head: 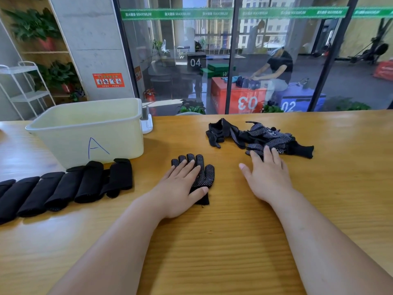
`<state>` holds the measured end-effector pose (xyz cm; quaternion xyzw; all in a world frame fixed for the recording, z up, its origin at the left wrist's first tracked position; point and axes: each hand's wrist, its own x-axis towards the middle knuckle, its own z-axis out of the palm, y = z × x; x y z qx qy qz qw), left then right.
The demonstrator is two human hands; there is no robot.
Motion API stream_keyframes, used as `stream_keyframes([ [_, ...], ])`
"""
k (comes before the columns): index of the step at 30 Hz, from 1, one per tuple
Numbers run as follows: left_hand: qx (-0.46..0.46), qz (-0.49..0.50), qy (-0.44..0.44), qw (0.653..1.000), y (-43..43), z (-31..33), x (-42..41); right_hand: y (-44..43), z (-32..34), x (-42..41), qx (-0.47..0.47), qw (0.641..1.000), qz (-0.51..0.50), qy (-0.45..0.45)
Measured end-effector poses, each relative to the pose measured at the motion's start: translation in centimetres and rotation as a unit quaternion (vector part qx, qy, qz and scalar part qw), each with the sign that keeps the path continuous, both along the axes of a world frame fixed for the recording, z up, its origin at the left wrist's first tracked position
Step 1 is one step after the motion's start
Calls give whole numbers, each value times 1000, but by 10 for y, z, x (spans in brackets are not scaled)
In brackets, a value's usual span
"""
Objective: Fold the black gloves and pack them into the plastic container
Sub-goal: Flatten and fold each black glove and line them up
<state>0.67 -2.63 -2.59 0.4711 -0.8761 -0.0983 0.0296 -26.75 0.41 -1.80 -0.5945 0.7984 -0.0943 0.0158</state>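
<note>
A black glove with white dots [205, 175] lies flat on the wooden table, fingers pointing away. My left hand [180, 188] presses flat on it with straight fingers. My right hand [265, 175] reaches forward, its fingertips touching the near edge of a loose pile of black dotted gloves [261, 138]. The cream plastic container [89, 133], marked with a blue "A", stands at the left; nothing shows inside it. A row of several folded black gloves [63, 188] lies in front of it.
The wooden table [212, 241] runs up to a glass wall at the back. A small white device [146, 122] stands right beside the container. A white rack [23, 88] stands at the far left.
</note>
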Motion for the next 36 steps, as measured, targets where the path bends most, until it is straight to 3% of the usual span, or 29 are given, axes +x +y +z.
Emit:
stream_keyframes([
  [3, -9, -2, 32, 999, -1, 2, -1, 0, 0, 2, 47, 999, -3, -6],
  [11, -10, 13, 76, 997, 8, 8, -5, 17, 12, 41, -72, 988, 85, 108],
  [13, -12, 19, 93, 995, 7, 6, -4, 22, 18, 42, -90, 986, 124, 63],
  [16, -19, 30, 115, 993, 4, 4, -3, 25, 22, 32, -133, 966, 181, -127],
  [18, -28, 36, 120, 992, 4, 4, -1, 22, 21, 19, -184, 951, 175, -178],
  [20, -40, 38, 116, 992, 5, 4, 0, 17, 17, 10, -197, 959, 143, -148],
  [25, -48, 48, 128, 989, 3, 2, -2, 5, 5, 24, -105, 987, 96, -70],
  [30, -54, 52, 156, 985, 3, 3, 0, -3, 3, 27, -178, 974, 109, -87],
  [32, -65, 54, 168, 982, 2, 4, 1, -2, 5, 18, -222, 950, 139, -171],
  [36, -82, 59, 190, 977, 3, 8, 0, 1, 16, 6, -258, 832, 101, -481],
])
